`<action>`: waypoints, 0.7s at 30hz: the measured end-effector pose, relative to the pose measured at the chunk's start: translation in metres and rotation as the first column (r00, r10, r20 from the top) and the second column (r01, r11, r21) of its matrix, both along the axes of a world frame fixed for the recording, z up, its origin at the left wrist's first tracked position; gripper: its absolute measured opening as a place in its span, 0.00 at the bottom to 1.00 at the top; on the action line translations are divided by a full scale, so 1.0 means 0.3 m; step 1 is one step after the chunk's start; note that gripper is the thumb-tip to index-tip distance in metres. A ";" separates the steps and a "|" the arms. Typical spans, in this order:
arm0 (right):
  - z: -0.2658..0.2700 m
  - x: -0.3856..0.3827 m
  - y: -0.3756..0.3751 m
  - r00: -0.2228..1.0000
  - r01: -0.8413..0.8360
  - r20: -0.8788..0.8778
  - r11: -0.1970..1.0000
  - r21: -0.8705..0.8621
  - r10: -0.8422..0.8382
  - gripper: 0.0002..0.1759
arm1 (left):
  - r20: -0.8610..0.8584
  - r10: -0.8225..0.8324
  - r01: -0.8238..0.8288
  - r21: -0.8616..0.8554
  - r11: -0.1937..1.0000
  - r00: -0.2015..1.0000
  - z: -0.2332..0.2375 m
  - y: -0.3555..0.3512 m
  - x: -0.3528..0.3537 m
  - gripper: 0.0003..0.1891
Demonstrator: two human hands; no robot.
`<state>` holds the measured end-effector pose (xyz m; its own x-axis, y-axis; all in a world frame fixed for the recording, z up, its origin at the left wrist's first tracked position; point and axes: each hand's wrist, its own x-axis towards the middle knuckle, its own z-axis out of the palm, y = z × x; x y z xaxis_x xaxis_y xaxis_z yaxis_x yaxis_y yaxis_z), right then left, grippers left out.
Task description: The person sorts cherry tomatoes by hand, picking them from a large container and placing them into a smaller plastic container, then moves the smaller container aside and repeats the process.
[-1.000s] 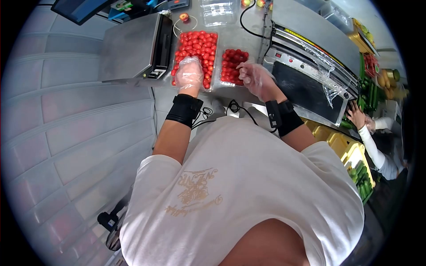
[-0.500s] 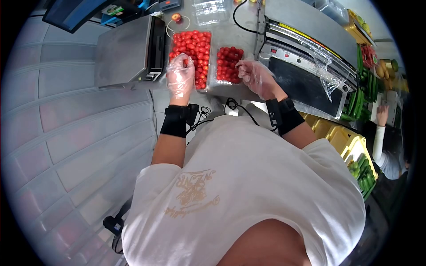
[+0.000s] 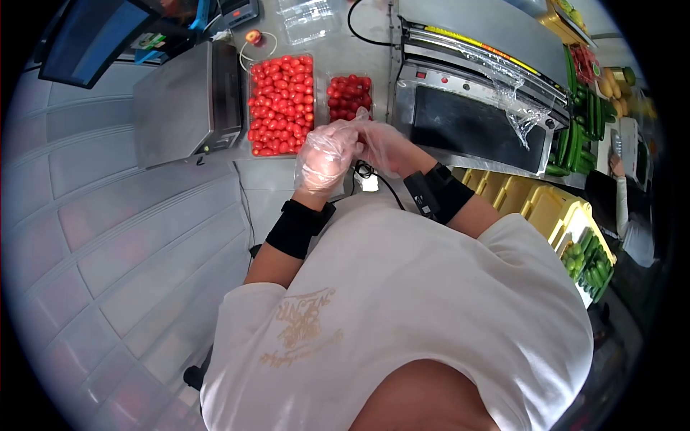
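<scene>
My left hand point(image 3: 325, 159), in a clear plastic glove, is drawn up to my right hand point(image 3: 384, 147), gloved the same way. The two meet at the fingers, just in front of the smaller clear tub point(image 3: 369, 77) of dark red cherry tomatoes point(image 3: 348, 97). Both hands look closed, with fingertips bunched together. Whatever lies between them, if anything, is hidden by the gloves. To the left of that tub stands a larger clear tub point(image 3: 250, 108) filled with brighter red cherry tomatoes point(image 3: 282, 100).
A film wrapping machine point(image 3: 467, 118) stands right of the tubs, with loose film on it. At left are a grey metal box-shaped device point(image 3: 176, 104) and a monitor point(image 3: 93, 43). Clear containers point(image 3: 305, 20) and a fruit point(image 3: 253, 36) lie behind. Yellow crates point(image 3: 528, 201) and another person's hand point(image 3: 617, 165) are at right.
My hands have left the two tubs, drawn back toward my body and come together. The view has shifted, so the counter appears farther left.
</scene>
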<state>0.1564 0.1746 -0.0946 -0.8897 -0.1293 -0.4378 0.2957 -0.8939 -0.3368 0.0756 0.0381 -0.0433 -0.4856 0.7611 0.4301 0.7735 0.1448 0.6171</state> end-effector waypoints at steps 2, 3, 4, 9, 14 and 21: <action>-0.018 -0.011 0.034 0.989 0.040 0.131 0.968 0.249 -0.075 0.12 | 0.055 0.059 -0.061 0.032 0.998 0.997 -0.047 0.011 -0.042 0.05; -0.071 -0.002 0.040 0.978 0.210 -0.119 0.836 0.507 -0.174 0.13 | 0.107 0.121 -0.128 0.059 0.990 0.987 -0.064 0.015 -0.074 0.03; -0.015 -0.043 0.063 0.978 0.206 -0.116 0.837 0.507 -0.171 0.13 | 0.189 0.228 -0.213 -0.097 0.972 0.955 -0.054 0.015 -0.114 0.06; 0.046 -0.254 0.157 0.849 -0.525 0.528 0.078 0.847 -0.019 0.09 | -0.003 0.419 -0.415 -0.144 0.899 0.908 -0.060 0.048 -0.337 0.11; -0.062 -0.272 0.174 0.873 -0.463 0.486 -0.244 0.852 0.039 0.11 | -0.152 0.402 -0.428 -0.236 0.873 0.903 -0.085 0.108 -0.464 0.12; -0.032 -0.228 0.140 0.948 -0.313 0.277 -0.291 0.904 -0.157 0.14 | -0.174 0.265 -0.317 -0.557 0.768 0.948 -0.179 0.179 -0.501 0.14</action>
